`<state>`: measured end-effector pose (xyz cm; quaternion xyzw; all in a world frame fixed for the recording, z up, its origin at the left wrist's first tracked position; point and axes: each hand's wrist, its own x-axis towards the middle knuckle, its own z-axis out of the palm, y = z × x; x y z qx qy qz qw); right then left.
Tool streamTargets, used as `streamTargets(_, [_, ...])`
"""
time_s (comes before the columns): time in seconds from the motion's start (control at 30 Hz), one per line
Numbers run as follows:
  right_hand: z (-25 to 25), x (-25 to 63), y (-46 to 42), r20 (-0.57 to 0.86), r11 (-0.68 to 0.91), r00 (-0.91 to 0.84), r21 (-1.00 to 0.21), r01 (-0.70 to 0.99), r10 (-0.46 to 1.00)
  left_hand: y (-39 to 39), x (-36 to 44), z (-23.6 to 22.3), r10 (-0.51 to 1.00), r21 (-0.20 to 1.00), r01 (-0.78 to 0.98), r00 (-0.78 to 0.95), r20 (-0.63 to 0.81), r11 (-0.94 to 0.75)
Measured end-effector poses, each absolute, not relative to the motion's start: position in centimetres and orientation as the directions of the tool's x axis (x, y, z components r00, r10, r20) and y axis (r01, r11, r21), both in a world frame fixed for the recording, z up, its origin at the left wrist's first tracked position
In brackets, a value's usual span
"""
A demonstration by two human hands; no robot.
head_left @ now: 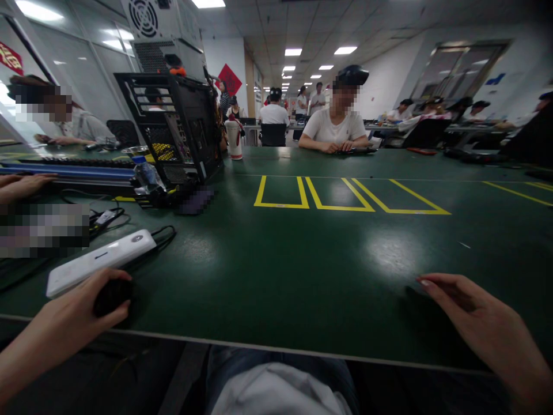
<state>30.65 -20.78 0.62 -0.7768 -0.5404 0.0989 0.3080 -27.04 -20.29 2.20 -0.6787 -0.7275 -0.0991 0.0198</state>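
Observation:
On the left, close to the table's front edge, my left hand (73,311) is closed round a dark rounded object (113,297) that looks like a computer mouse. Just behind that hand lies a white power strip (103,256) with a black cable. My right hand (479,323) is over the front right of the green table (276,276). Its thumb and forefinger are pinched together; whatever they may hold is too small or hidden to make out. A short pale sliver (464,245) lies on the tabletop beyond it.
Yellow tape outlines (337,208) mark the table's middle. An open black computer case (173,127) stands back left, with a plastic bottle (147,176) before it and a white cup (234,138) beside it. Someone sits opposite; another person's hand (26,185) rests at far left.

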Motion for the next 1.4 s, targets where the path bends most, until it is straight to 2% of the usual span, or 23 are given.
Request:
streamTargets(0.1, [2.2, 28.2, -19.5, 0.215, -0.074, 0.248, -0.596, 0.799, 0.945, -18.7, -23.1, 2.9, 0.996, 0.167, 0.986, -0.001, 0.090, -0.014])
streamTargets(0.2, [4.5, 24.0, -17.5, 0.170, 0.146, -0.056, -0.585, 0.798, 0.984, -15.4, -17.9, 3.5, 0.977, 0.217, 0.954, 0.195, 0.082, -0.208])
streamTargets(0.27, [5.6, 21.1, -15.5, 0.119, 0.274, -0.256, -0.610, 0.744, 0.959, -12.5, -14.3, 3.6, 0.940, 0.243, 0.908, 0.325, 0.102, -0.341])
streamTargets(0.37, [5.5, 17.6, -11.1, 0.065, 0.333, -0.403, -0.689, 0.644, 0.913, -7.8, -9.4, 3.4, 0.878, 0.267, 0.836, 0.459, 0.138, -0.479])
streamTargets(0.47, [3.9, 15.5, -5.8, 0.061, 0.255, -0.330, -0.770, 0.585, 0.942, -3.6, -5.3, 2.8, 0.837, 0.268, 0.795, 0.499, 0.223, -0.545])
streamTargets(0.6, [2.2, 14.3, -1.0, -0.041, 0.027, -0.220, -0.955, 0.296, 0.975, 0.1, -1.5, 1.7, 0.807, 0.265, 0.772, 0.490, 0.330, -0.577])
streamTargets(0.73, [1.9, 14.5, -0.2, -0.069, -0.048, -0.183, -0.992, 0.117, 0.981, 1.0, 0.1, 1.1, 0.774, 0.270, 0.745, 0.487, 0.405, -0.610])
streamTargets(0.83, [1.9, 15.0, -1.0, -0.020, 0.005, -0.222, -0.994, 0.112, 0.975, 0.2, -0.1, 1.1, 0.740, 0.286, 0.701, 0.508, 0.441, -0.653])
streamTargets(0.97, [1.3, 15.1, -2.2, 0.165, 0.211, -0.249, -0.963, 0.168, 0.954, -1.1, -1.4, 1.3, 0.628, 0.306, 0.555, 0.611, 0.481, -0.774])
streamTargets(1.1, [0.1, 14.7, -2.9, 0.286, 0.319, -0.241, -0.942, 0.107, 0.927, -1.4, -2.3, 0.9, 0.521, 0.312, 0.419, 0.655, 0.547, -0.853])
streamTargets(1.23, [-0.6, 14.7, -2.8, 0.335, 0.365, -0.246, -0.928, 0.082, 0.909, -1.0, -2.4, 0.5, 0.525, 0.340, 0.400, 0.647, 0.554, -0.851])
streamTargets(1.4, [-0.7, 14.7, -2.8, 0.330, 0.359, -0.246, -0.930, 0.078, 0.911, -0.7, -2.1, 0.3, 0.541, 0.331, 0.429, 0.639, 0.546, -0.841])
